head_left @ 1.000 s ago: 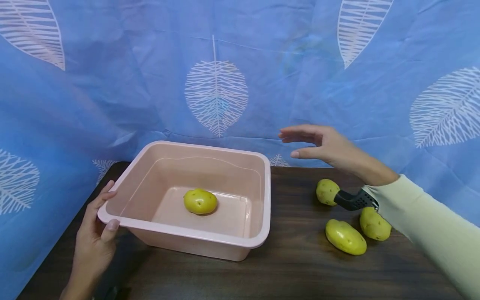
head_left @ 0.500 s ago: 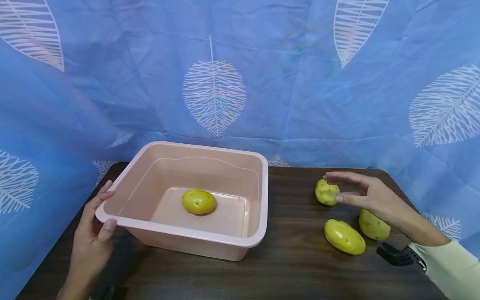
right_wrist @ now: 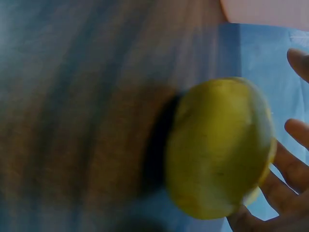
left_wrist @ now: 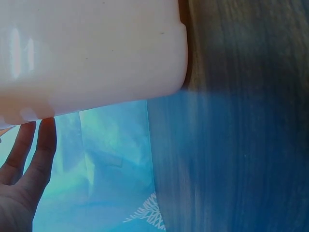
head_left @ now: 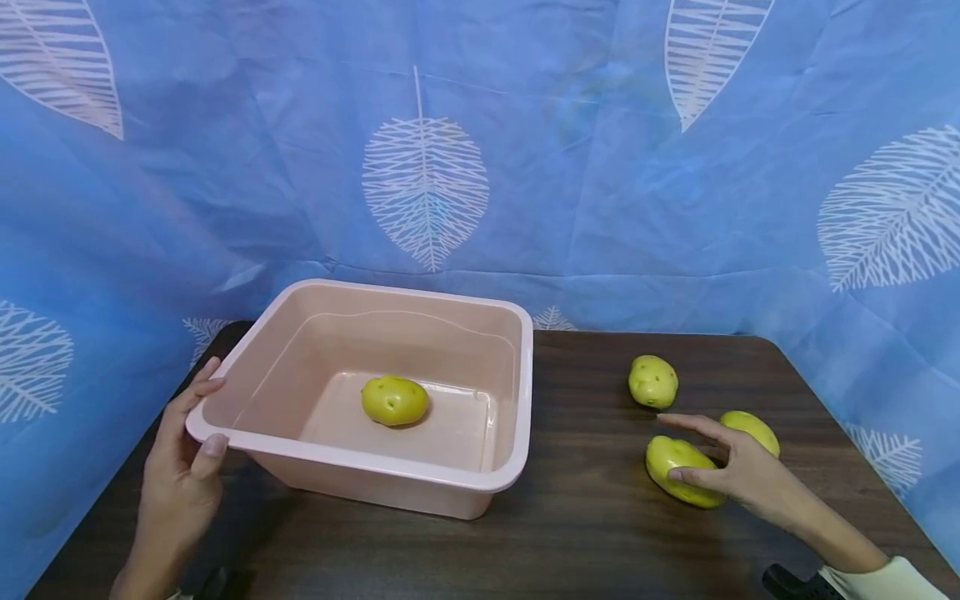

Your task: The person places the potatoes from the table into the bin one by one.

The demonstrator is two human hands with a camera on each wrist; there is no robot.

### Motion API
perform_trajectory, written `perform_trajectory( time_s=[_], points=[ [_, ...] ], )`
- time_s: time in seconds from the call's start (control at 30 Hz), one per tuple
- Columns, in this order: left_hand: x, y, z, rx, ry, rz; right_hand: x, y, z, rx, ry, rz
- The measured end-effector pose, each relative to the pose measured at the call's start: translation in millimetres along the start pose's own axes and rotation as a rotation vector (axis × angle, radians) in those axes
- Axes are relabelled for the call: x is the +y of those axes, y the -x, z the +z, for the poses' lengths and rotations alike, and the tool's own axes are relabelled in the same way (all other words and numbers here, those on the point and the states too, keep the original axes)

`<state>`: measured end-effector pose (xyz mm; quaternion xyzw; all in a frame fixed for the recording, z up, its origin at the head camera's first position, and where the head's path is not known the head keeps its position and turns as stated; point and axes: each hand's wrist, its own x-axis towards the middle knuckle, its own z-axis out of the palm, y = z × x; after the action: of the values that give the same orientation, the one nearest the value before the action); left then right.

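My left hand (head_left: 178,475) holds the near left corner of a pale pink plastic basin (head_left: 360,460), thumb at the front rim and fingers along the left side. In the left wrist view two fingers (left_wrist: 44,152) meet the basin's wall (left_wrist: 101,58). One yellow potato (head_left: 394,401) lies on the basin's floor. On the right, my right hand (head_left: 750,477) is over a long yellow potato (head_left: 670,460) on the table, thumb and fingers spread around its top and partly hiding it. The right wrist view shows this potato (right_wrist: 217,150) large, with spread fingers (right_wrist: 289,166) beyond it.
A rounder potato (head_left: 653,382) sits farther back on the dark wooden table (head_left: 585,533). Another potato (head_left: 753,431) lies just behind the right hand, partly covered by it. A blue curtain (head_left: 570,167) with white leaf prints hangs along the table's back edge.
My right hand has come from the air behind the basin's right side, down and to the right, onto the long potato. The left hand keeps its hold on the basin.
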<state>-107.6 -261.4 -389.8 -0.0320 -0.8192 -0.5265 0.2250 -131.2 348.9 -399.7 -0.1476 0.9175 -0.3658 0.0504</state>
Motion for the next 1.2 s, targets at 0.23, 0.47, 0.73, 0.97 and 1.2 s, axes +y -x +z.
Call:
perform_trajectory(
  time_s=[0.23,0.47,0.73,0.97,1.2],
  points=[
    [1.4,-1.2,-0.6,-0.005,-0.023,-0.025,7.8,6.3,17.7,0.005,-0.053,0.064],
    [2.8,-0.6,0.4,0.001,-0.026,-0.044,10.0,8.7,26.5,0.019,-0.029,0.122],
    [4.5,0.0,1.4,-0.003,0.009,-0.035,11.9,11.2,29.7,0.062,0.003,0.109],
    [5.0,0.2,0.5,-0.018,0.032,-0.040,13.7,12.4,34.3,0.085,0.002,0.129],
    [4.1,0.1,0.7,-0.015,0.012,-0.051,17.4,16.1,36.2,0.077,-0.022,0.170]
  ],
)
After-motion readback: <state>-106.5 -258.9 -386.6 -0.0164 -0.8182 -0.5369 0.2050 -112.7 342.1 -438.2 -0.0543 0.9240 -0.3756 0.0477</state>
